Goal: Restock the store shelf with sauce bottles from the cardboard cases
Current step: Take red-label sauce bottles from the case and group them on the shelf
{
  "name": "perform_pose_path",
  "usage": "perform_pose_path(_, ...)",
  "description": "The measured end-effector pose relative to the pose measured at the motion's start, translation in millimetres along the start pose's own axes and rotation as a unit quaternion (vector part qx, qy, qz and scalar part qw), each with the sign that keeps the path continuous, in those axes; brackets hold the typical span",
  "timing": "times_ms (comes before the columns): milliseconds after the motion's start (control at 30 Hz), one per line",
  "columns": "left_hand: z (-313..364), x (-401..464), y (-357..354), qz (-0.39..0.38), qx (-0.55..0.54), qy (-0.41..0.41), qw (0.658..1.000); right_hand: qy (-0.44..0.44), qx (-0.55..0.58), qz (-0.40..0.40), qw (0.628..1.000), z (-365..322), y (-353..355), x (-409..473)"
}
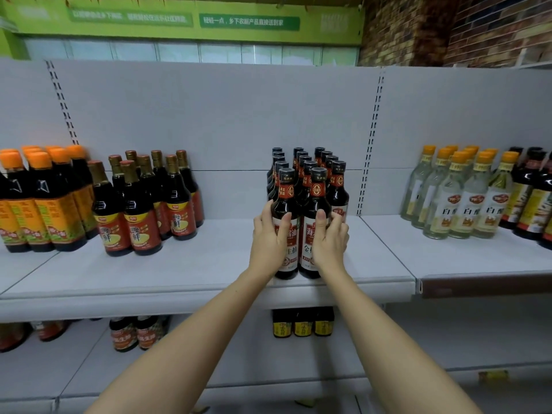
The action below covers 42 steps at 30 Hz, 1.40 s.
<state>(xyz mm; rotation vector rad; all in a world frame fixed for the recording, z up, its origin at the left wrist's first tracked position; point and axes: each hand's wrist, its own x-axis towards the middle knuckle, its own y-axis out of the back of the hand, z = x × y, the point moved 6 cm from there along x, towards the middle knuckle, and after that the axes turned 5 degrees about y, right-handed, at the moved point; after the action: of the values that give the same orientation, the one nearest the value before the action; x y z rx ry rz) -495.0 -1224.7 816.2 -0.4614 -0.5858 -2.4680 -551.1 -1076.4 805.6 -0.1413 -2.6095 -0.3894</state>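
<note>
Hands on two front soy sauce bottles at the shelf (191,273) edge, upper tier. Left hand (268,240) grasps the left front bottle (286,204): thumb across the red label, fingers curled round the left side of the body. Right hand (328,240) grasps the right front bottle (316,204): thumb up on the label, fingers wrapped round its right side. Both bottles upright, bases on the shelf, touching each other side by side, just in front of a block of like dark bottles with black caps (307,165) standing in rows behind. Each grip sits at label height, below the bottle shoulders; necks and caps stand clear above the hands.

Same tier, left: gold-capped dark sauce bottles with red labels (143,201); further left, orange-capped bottles (41,198). Right bay: clear vinegar bottles with orange caps (460,195), then dark bottles with yellow labels (534,198). Lower shelf: small dark bottles with yellow labels (303,322) under the hands, two more sauce bottles (136,333) to the left.
</note>
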Motion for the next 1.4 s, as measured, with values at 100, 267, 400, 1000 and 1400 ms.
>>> perform_pose_path(100, -4, -6, 9, -0.058, -0.008, 0.034, 0.998, -0.035, -0.007, -0.017, 0.999, 4, 4, -12)
perform_pose_path(267, -15, -21, 33, -0.089, 0.033, 0.067, 0.993, -0.074, 0.006, 0.050, 0.996, 5, 8, -47)
perform_pose_path(400, -23, -32, 63, -0.083, 0.008, 0.087, 0.993, -0.070, 0.022, 0.072, 0.995, -12, -3, -74)
perform_pose_path(1000, -196, -148, 305, -0.033, -0.080, 0.295, 0.951, -0.087, 0.067, -0.173, 0.979, -106, -248, -281)
perform_pose_path(1400, -305, -223, 458, 0.069, -0.052, 0.414, 0.906, -0.113, 0.101, -0.339, 0.929, -131, -408, -413)
